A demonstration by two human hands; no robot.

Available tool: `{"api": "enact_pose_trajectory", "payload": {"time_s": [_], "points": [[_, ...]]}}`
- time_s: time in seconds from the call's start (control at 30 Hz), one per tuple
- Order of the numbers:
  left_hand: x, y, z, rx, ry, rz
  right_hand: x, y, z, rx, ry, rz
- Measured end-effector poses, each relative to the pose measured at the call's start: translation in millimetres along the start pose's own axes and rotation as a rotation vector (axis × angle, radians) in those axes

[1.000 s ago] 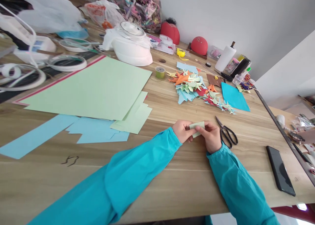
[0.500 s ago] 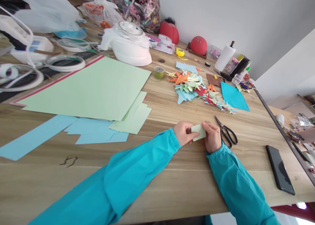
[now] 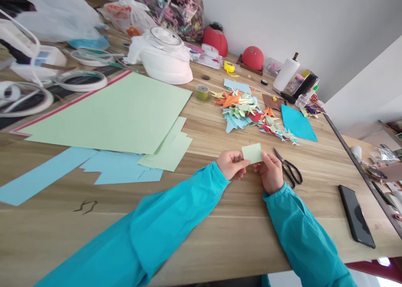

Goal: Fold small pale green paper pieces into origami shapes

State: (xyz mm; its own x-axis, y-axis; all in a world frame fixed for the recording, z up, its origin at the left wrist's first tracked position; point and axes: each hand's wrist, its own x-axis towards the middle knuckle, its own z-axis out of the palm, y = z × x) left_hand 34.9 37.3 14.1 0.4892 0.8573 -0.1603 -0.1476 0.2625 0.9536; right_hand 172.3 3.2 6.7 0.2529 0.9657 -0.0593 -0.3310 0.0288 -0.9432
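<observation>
A small pale green paper square (image 3: 252, 153) is held up just above the wooden table (image 3: 220, 220), pinched between both hands. My left hand (image 3: 230, 164) grips its left edge with closed fingers. On the right edge, my right hand (image 3: 271, 172) pinches it with thumb and fingers. Both arms wear teal sleeves. Black-handled scissors (image 3: 289, 171) lie right beside my right hand. A heap of small folded paper shapes (image 3: 248, 111) in several colours sits farther back.
A big pale green sheet (image 3: 116, 113) and light blue offcuts (image 3: 119, 169) lie to the left. A teal square (image 3: 297, 123) lies right of the heap, and a black phone (image 3: 356, 215) near the right edge. Tape rolls, a white container, bags and red objects crowd the back.
The green paper piece has been turned and raised between the hands, from a folded strip lying low to an upright flat square.
</observation>
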Motion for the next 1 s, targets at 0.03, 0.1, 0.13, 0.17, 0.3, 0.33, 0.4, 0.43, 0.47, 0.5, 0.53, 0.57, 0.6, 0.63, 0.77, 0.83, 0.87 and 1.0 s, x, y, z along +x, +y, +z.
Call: {"api": "enact_pose_trajectory", "payload": {"time_s": [0.03,0.1,0.13,0.17,0.3,0.33,0.4,0.43,0.47,0.5,0.53,0.57,0.6,0.63,0.77,0.83,0.87,1.0], "points": [[0.4,0.5,-0.2,-0.011,0.016,0.005,-0.3,0.4,-0.4,-0.023,-0.01,-0.006],[1.0,1.3,-0.6,-0.029,0.042,0.016,-1.1,0.6,-0.1,-0.057,-0.014,-0.03],[1.2,1.5,-0.8,-0.041,0.057,0.022,-1.5,0.4,0.4,-0.065,-0.013,-0.042],[1.4,1.7,-1.1,-0.054,0.07,0.026,-2.0,0.0,1.3,-0.069,-0.012,-0.053],[1.6,1.9,-1.8,-0.068,0.101,0.039,-3.5,-1.0,4.6,-0.119,-0.022,-0.081],[1.5,1.7,-1.8,-0.062,0.099,0.043,-3.7,-0.8,5.0,-0.139,-0.027,-0.089],[1.0,1.5,-1.5,-0.049,0.096,0.048,-3.9,-0.1,5.1,-0.17,-0.034,-0.103],[0.8,1.6,-1.3,-0.045,0.096,0.049,-3.9,0.3,5.0,-0.18,-0.035,-0.107],[0.5,1.7,-1.1,-0.043,0.097,0.05,-3.8,0.6,4.9,-0.188,-0.033,-0.109],[0.3,1.9,-0.9,-0.041,0.099,0.049,-3.8,0.8,4.8,-0.194,-0.031,-0.109],[0.1,2.2,-0.7,-0.04,0.1,0.048,-3.7,0.9,4.8,-0.198,-0.029,-0.107],[-0.1,2.6,-0.5,-0.039,0.101,0.048,-3.6,0.9,4.8,-0.201,-0.028,-0.105],[-0.2,2.8,-0.4,-0.038,0.102,0.049,-3.6,0.9,4.8,-0.201,-0.027,-0.102],[-0.3,3.0,-0.3,-0.036,0.102,0.05,-3.5,0.8,4.8,-0.201,-0.027,-0.1],[-0.3,2.6,-0.2,-0.033,0.102,0.06,-3.5,0.3,4.4,-0.197,-0.041,-0.092],[-0.2,2.2,-0.2,-0.031,0.099,0.065,-3.5,-0.1,4.0,-0.191,-0.042,-0.079],[-0.1,2.1,-0.2,-0.028,0.098,0.067,-3.5,-0.3,3.8,-0.187,-0.039,-0.072],[-0.3,2.4,-0.3,-0.012,0.099,0.069,-3.0,-0.8,2.9,-0.175,-0.036,-0.04]]}}
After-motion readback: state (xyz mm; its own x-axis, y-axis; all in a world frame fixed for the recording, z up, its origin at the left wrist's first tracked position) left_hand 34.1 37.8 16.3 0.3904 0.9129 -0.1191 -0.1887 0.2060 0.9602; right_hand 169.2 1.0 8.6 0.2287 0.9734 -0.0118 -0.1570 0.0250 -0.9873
